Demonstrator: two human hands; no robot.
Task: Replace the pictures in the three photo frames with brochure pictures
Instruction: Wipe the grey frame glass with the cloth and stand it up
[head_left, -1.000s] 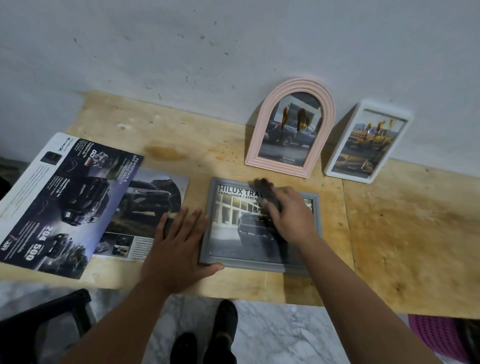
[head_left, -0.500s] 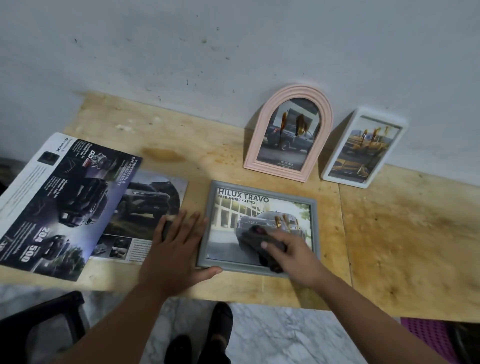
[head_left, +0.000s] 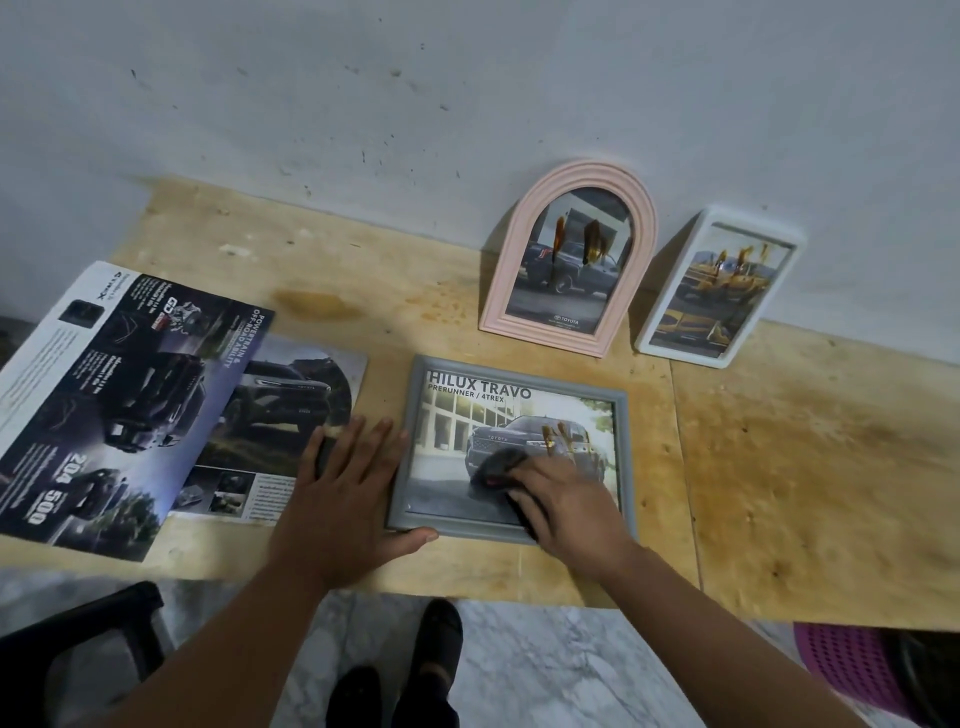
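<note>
Left hand (head_left: 345, 499) lies flat with fingers spread, bracing the grey frame (head_left: 511, 449) lying face-up on the wooden table (head_left: 810, 467), while the right hand (head_left: 566, 506) grips a dark cloth (head_left: 498, 467) on the glass — best wiped lightly, bracing firmly.

Grey frame (head_left: 511, 525), pink arched frame (head_left: 506, 280), white frame (head_left: 724, 353), marbled floor (head_left: 561, 670).

Grey frame (head_left: 511, 530): rectangular, flat on the wooden tabletop before me, holding a "HILUX TRAVO" truck picture. Pink arched frame (head_left: 506, 291): upright, leaning on the wall, dark truck picture inside. White frame (head_left: 724, 358): just right of the pink one, leaning on the wall, yellowish picture. Brochure (head_left: 104, 395): open, flat at left, overlapping a loose brochure page (head_left: 296, 395).
</note>
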